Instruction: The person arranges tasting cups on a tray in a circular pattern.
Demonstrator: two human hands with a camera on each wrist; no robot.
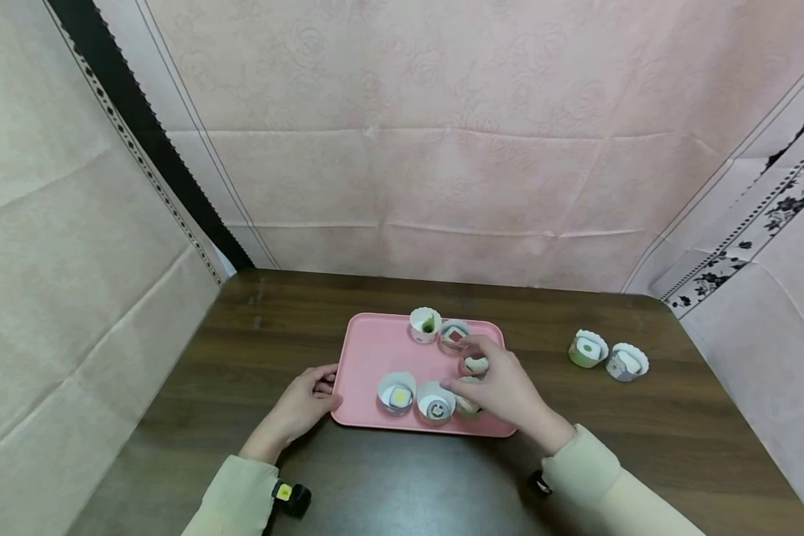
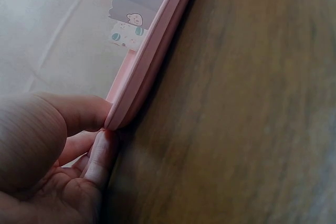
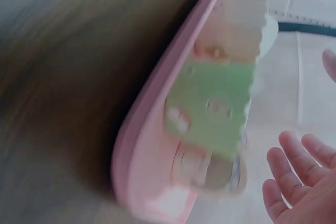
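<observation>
A pink tray (image 1: 371, 357) lies on the table with several small paper cups on it. My left hand (image 1: 304, 406) grips the tray's left edge, thumb on the rim and fingertips under it. Two cups stand at the front, one with a yellow-and-white piece (image 1: 398, 397) and one with a smiley-marked piece (image 1: 436, 409). At the back are a cup with a green piece (image 1: 429, 325) and one with a red-brown piece (image 1: 454, 335). My right hand (image 1: 505, 383) hovers over the right-side cups with loosely spread fingers, partly hiding them; a green cup (image 3: 210, 106) shows beside it.
To the right of the tray, a green cup (image 1: 586, 350) and a grey patterned cup (image 1: 626, 362) stand close together on the brown wooden table (image 1: 683, 417). Pale cloth (image 1: 442, 186) hangs behind and at both sides of the table.
</observation>
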